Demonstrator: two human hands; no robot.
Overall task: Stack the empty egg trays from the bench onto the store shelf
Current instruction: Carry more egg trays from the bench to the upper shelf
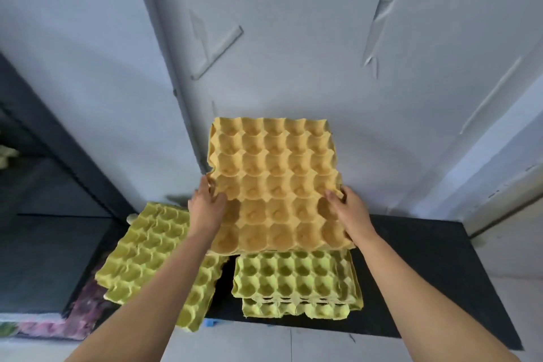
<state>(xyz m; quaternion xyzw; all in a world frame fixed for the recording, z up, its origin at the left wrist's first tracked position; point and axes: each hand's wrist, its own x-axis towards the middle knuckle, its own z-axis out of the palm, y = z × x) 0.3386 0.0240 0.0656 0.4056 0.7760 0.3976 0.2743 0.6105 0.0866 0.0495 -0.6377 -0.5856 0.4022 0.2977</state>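
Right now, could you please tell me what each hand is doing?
Left hand: holding the orange egg tray by its left edge.
Right hand: holding its right edge.

A pale grey painted wall fills 12 o'clock, with peeling paint flaps and a thin vertical pipe. A black flat bench top lies toward 5 o'clock. A dark glass-fronted cabinet stands at 9 o'clock, with pink floral cloth at 8 o'clock.

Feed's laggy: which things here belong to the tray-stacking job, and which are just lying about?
Job: orange egg tray, held by left hand and right hand; left green stack; middle green stack; black surface.
Lying about: floral cloth; small blue piece; dark cabinet.
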